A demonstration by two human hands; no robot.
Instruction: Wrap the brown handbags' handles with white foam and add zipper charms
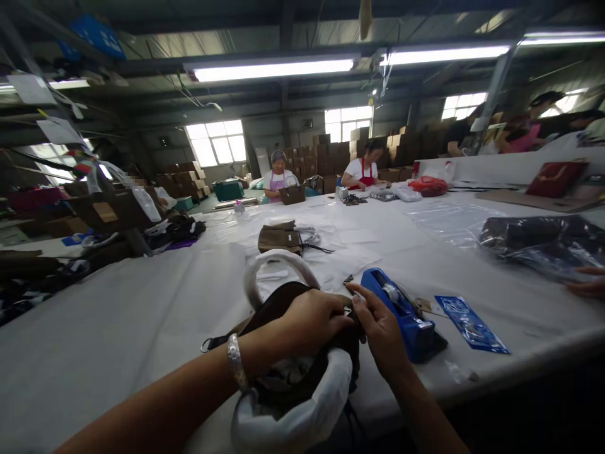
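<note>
A dark brown handbag [283,294] stands at the table's near edge with its zipped top open. Its two handles are wrapped in white; the far handle [252,277] arches up behind and the near handle [302,419] curves toward me. My left hand [316,321], with a silver bracelet on the wrist, reaches across the opening and is closed on the bag's right end, beside a small metal zipper pull [348,311]. My right hand [378,325] meets it there, thumb and forefinger pinched at the same end. What lies between those fingertips is partly hidden.
A blue tape dispenser [399,312] stands just right of my right hand, with a blue printed packet [472,323] beyond it. Another brown bag [278,238] lies ahead. A plastic-wrapped bundle [543,239] sits at right, near another person's hand [588,282]. Two co-workers sit across the table.
</note>
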